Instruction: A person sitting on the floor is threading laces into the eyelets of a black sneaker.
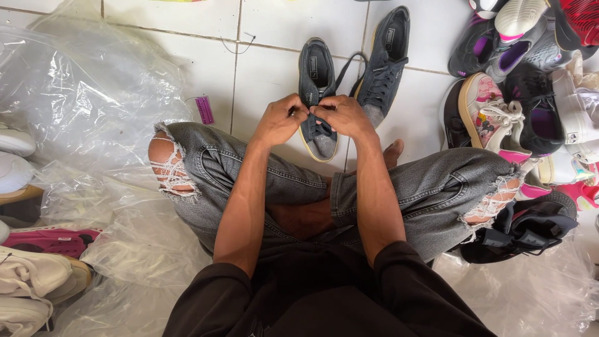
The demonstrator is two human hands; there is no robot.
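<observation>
Both grips closed: left hand (279, 118) and right hand (342, 116) meet knuckle to knuckle, fingertips pinching the laces (317, 128) of a dark grey suede shoe (316, 93). Which strand sits in which hand, can't tell; the fingers cover the pinch point.

Shoe lies on the white tiled floor (268, 62), toe toward the person, just past the crossed legs in ripped grey jeans (430, 187). Heel end and opening are clear of the hands; the hands cover the mid-lace area. Its mate (385, 59) lies just beside it to the right, angled away, laces loose, one strand looping between the two shoes.

Step in hand, as I read it: lacing or tying on the near shoe, mid-way, since both hands work the same spot.

Next move likely needs even tension on both strands, with the shoe kept from sliding on the smooth tile; nothing pins it down.

Surroundings: crumpled clear plastic sheet (93, 93) on the left with pale shoes at its edge, a small purple tag (204, 110) on the floor, and a mixed pile of sneakers (524, 75) on the right.
</observation>
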